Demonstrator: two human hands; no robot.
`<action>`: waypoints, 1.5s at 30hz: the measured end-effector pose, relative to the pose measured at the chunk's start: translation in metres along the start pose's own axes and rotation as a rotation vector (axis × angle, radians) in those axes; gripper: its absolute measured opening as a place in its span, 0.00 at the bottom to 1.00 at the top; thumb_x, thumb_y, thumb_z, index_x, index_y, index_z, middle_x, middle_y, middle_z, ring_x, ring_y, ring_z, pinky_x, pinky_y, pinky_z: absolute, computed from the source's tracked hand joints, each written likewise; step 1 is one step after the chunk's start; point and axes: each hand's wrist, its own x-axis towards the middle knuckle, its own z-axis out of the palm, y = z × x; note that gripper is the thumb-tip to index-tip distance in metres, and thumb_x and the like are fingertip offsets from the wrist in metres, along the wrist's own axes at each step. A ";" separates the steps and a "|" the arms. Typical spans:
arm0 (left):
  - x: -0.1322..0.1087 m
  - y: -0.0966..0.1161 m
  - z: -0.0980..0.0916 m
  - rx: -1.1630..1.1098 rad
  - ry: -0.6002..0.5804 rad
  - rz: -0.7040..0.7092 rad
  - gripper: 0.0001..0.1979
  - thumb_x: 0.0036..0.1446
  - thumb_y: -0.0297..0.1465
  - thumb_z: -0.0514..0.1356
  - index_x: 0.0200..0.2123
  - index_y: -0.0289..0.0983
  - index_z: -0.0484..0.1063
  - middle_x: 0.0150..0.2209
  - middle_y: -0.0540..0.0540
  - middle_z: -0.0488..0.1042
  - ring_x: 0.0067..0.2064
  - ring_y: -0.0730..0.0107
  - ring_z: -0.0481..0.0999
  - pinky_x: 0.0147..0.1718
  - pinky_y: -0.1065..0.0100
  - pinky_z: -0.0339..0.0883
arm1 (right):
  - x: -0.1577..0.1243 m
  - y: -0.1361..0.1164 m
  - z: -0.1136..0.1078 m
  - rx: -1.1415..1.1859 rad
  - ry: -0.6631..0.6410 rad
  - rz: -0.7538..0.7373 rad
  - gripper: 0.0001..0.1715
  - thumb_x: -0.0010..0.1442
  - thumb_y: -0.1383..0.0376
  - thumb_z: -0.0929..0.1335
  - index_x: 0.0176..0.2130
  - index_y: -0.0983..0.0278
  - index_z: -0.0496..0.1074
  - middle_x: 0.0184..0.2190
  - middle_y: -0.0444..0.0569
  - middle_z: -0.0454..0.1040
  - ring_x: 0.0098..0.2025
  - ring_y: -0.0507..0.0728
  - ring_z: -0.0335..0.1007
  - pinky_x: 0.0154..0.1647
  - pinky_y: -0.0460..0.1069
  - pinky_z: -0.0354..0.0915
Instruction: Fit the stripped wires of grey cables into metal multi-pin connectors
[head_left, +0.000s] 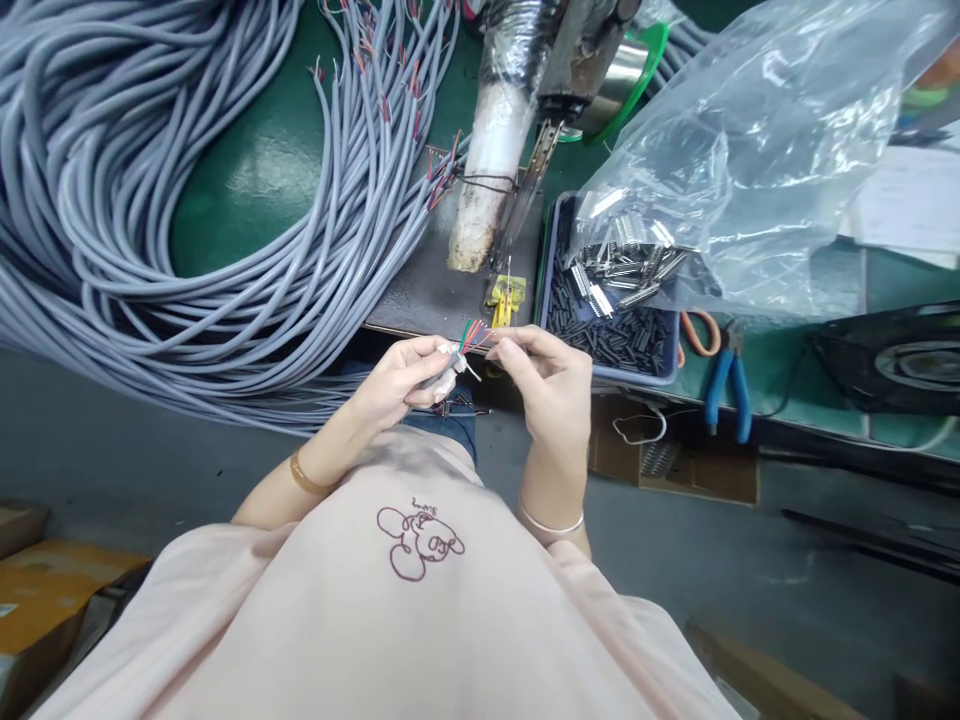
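Observation:
My left hand [401, 378] is closed around the end of a grey cable [448, 368], just below the table's front edge. Thin coloured wires [472, 335], red and green among them, fan out of the cable's end. My right hand [546, 385] pinches those wire tips between thumb and fingers. Both hands sit close together above my lap. Directly beyond them stands a small yellow fixture [504, 298] on a dark metal plate [427, 285].
A big coil of grey cables [150, 200] fills the left of the green table. A wrapped machine head [502, 130] hangs at the centre. A blue tray [559, 225] of small black parts, a clear plastic bag [750, 150] and blue-handled pliers [727, 385] lie right.

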 end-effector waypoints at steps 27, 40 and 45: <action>-0.003 -0.012 0.025 0.374 0.381 0.387 0.11 0.52 0.36 0.70 0.29 0.36 0.74 0.24 0.52 0.71 0.22 0.81 0.65 0.21 0.76 0.60 | -0.016 -0.002 0.012 -0.369 0.041 -0.332 0.12 0.63 0.65 0.69 0.27 0.60 0.73 0.24 0.42 0.72 0.25 0.50 0.62 0.28 0.48 0.61; -0.004 -0.011 0.017 0.245 0.266 0.412 0.16 0.50 0.41 0.73 0.28 0.35 0.74 0.27 0.49 0.76 0.24 0.79 0.70 0.22 0.75 0.64 | 0.002 -0.016 -0.072 -0.659 0.238 -0.211 0.07 0.67 0.59 0.67 0.41 0.59 0.72 0.28 0.43 0.80 0.18 0.50 0.65 0.25 0.50 0.61; -0.003 -0.003 0.018 0.119 0.179 0.290 0.19 0.44 0.40 0.76 0.25 0.35 0.71 0.22 0.51 0.73 0.21 0.81 0.68 0.17 0.78 0.57 | 0.019 -0.005 -0.091 -0.733 0.104 -0.223 0.08 0.61 0.57 0.72 0.33 0.58 0.76 0.27 0.44 0.81 0.27 0.54 0.74 0.34 0.51 0.69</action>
